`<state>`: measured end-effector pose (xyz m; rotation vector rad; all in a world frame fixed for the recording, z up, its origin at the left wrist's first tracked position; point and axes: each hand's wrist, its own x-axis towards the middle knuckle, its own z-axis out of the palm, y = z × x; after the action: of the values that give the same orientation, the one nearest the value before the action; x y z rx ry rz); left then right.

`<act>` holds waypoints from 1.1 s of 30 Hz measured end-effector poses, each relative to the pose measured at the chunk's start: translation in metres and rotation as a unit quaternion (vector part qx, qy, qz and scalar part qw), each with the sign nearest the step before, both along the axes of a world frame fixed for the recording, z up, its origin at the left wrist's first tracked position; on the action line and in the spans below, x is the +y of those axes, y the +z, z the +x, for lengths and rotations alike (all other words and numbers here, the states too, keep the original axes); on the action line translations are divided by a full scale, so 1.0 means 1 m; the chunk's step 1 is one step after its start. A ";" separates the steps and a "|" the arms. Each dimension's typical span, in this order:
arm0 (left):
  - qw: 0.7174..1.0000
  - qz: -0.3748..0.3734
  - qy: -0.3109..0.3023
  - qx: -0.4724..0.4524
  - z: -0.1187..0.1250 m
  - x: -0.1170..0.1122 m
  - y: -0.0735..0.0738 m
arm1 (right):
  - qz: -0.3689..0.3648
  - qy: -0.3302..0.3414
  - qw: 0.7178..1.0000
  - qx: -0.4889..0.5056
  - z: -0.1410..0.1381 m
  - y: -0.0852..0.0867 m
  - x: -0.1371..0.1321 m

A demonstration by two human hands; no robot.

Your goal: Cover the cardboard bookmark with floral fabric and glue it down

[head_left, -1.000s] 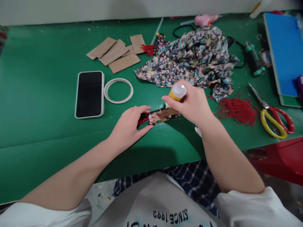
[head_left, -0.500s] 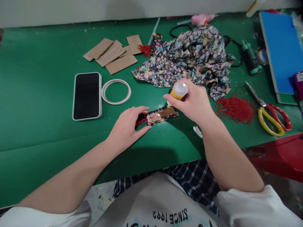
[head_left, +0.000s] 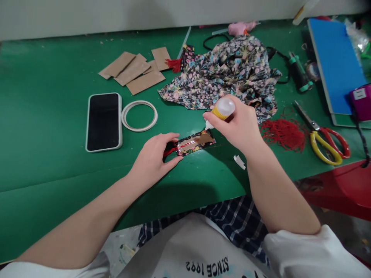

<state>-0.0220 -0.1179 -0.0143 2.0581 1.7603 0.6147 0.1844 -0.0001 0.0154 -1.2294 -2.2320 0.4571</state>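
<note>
My right hand is wrapped round a small yellow glue bottle, tipped nozzle-down just above the right end of a fabric-covered cardboard strip. The strip lies flat on the green table, brown card showing in its middle and floral cloth round its edges. My left hand pins the strip's left end with its fingertips, where a red tassel thread sticks out.
A phone and a white tape ring lie to the left, cardboard pieces behind them. Floral cloth is heaped at the back. Red threads, scissors, a green-handled tool and a blue board lie right.
My right hand has lifted the glue bottle slightly off the strip's right end. The view has shifted a little; my left hand stays on the strip.
</note>
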 end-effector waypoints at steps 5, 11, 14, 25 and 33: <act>1.000 0.003 0.001 0.001 0.000 0.000 -0.001 | 0.009 0.000 1.000 0.003 0.000 -0.002 0.001; 1.000 0.003 0.003 -0.003 0.001 0.000 0.000 | 0.011 -0.008 1.000 0.011 0.000 -0.002 0.002; 1.000 0.003 0.004 -0.006 0.001 -0.001 0.001 | 0.009 -0.010 1.000 0.015 0.000 -0.001 0.002; 1.000 0.006 0.003 0.001 0.001 -0.001 0.000 | 0.006 -0.006 1.000 0.009 -0.001 -0.001 0.002; 1.000 0.007 -0.001 0.007 0.000 0.000 0.000 | 0.010 -0.009 0.999 0.030 -0.002 -0.004 0.003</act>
<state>-0.0220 -0.1180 -0.0142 2.0777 1.7658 0.6150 0.1821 0.0034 0.0118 -1.2088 -2.1685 0.4583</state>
